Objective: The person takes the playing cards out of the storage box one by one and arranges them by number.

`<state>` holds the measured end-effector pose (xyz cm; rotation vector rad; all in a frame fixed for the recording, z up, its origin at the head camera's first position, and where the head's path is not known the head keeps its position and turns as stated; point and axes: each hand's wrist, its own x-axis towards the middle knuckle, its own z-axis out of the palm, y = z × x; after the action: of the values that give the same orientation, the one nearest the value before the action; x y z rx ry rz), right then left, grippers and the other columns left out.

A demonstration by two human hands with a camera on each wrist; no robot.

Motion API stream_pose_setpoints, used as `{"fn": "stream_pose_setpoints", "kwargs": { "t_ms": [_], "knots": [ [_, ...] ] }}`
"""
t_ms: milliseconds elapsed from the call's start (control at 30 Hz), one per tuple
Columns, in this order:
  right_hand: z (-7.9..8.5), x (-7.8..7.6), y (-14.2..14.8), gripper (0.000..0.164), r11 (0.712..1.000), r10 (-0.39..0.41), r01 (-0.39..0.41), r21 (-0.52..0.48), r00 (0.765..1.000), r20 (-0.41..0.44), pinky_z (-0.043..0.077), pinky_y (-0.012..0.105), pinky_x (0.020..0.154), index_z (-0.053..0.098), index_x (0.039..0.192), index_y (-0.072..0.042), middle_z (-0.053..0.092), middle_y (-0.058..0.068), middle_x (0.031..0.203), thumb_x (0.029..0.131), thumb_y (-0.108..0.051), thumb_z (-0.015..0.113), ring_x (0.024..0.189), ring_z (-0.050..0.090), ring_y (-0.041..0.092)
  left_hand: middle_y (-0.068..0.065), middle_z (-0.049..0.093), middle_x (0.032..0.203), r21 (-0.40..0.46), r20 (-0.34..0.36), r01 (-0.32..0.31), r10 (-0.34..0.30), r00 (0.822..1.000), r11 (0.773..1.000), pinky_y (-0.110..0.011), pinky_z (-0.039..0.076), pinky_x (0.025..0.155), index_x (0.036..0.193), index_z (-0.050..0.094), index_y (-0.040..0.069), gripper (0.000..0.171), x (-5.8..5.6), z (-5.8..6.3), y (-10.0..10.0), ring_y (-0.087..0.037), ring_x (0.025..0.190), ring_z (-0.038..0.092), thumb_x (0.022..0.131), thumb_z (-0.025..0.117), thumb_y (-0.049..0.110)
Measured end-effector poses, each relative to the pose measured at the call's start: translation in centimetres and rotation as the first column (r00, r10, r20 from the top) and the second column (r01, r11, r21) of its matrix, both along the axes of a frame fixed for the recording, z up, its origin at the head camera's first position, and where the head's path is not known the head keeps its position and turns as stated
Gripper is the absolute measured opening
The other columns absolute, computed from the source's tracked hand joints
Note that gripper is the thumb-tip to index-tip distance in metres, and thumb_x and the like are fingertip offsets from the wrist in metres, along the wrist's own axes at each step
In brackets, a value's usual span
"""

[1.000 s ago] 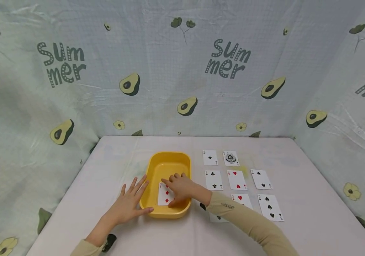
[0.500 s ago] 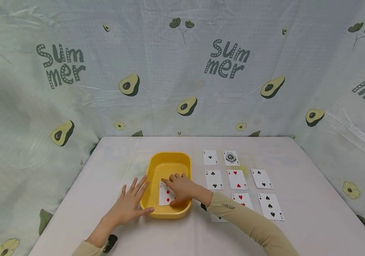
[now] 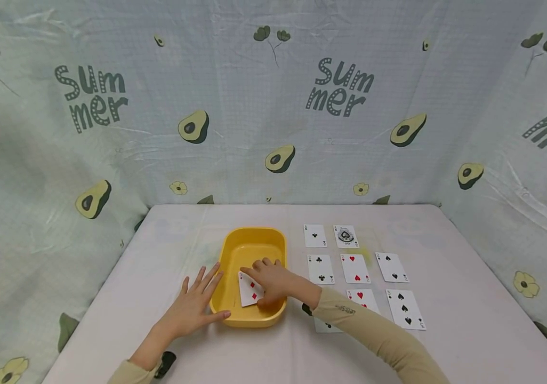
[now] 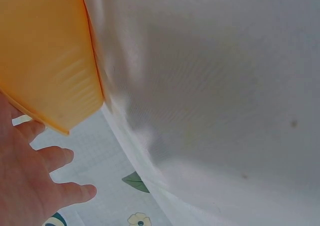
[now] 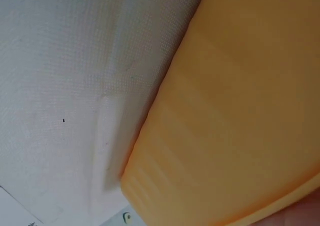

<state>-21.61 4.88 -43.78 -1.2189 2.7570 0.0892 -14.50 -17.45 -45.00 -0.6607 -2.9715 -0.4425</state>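
In the head view a yellow plastic tray [image 3: 232, 320] stands left of the table's middle. Inside it lies a playing card [image 3: 249, 295] with red diamonds, slightly turned, its right part hidden by my right hand. My right hand [image 3: 272, 281] reaches over the tray's right rim, index finger at the card's top edge and thumb at its lower edge, pinching it. My left hand [image 3: 192, 306] spreads its fingers straight along the tray's left rim, thumb at the near left corner. The left wrist view shows its spread fingers [image 4: 57, 158] beside the tray's outer wall [image 4: 55, 61].
Right of the tray several playing cards lie face up in rows, among them an ace of clubs [image 3: 315, 236], an ace of spades [image 3: 346, 237] and a three of spades [image 3: 405, 310]. My right sleeve [image 3: 360, 322] overlaps a clubs card [image 3: 323, 326]. Printed cloth [image 3: 235, 80] hangs behind the table.
The diamonds card in the tray has shifted a little and turned counterclockwise, with more of it under my right hand. My left hand and the tray stay put.
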Motion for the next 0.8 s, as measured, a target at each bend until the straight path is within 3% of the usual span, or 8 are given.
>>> {"fn": "stream_pose_setpoints", "kwargs": {
  "t_ms": [267,433,800],
  "knots": [
    [0.7,0.1,0.6,0.077,0.999,-0.009,0.013,-0.053,0.997,0.072,0.04,0.046,0.094,0.026,0.14,-0.027,0.039,0.006,0.136,0.074,-0.039,0.065,0.122,0.037,0.025,-0.004,0.012,0.152,0.004,0.001,0.003,-0.003,1.0,1.0,-0.067,0.016,0.098,0.143,0.021,0.012,0.089,-0.1,-0.2,-0.1,-0.04,0.135,0.015,0.076,0.051,0.063],
    [1.2,0.1,1.4,0.074,0.997,0.003,0.001,-0.074,0.998,0.057,0.043,0.042,0.092,0.027,0.139,-0.029,0.041,0.006,0.135,0.075,-0.037,0.063,0.12,0.038,0.025,-0.005,0.013,0.151,0.009,-0.013,0.007,-0.007,1.0,1.0,-0.068,0.017,0.097,0.143,0.022,0.011,0.089,-0.2,-0.2,-0.1,-0.04,0.135,0.015,0.076,0.054,0.061],
    [2.8,0.8,4.1,0.075,0.981,0.033,-0.018,-0.192,0.996,0.077,0.034,0.045,0.102,0.025,0.14,-0.027,0.031,0.011,0.143,0.076,-0.037,0.062,0.129,0.031,0.028,-0.006,0.013,0.151,0.003,-0.008,0.002,-0.002,1.0,1.0,-0.068,0.017,0.097,0.143,0.021,0.012,0.09,-0.2,-0.2,0.1,-0.04,0.135,0.016,0.076,0.052,0.063]
  ]
}}
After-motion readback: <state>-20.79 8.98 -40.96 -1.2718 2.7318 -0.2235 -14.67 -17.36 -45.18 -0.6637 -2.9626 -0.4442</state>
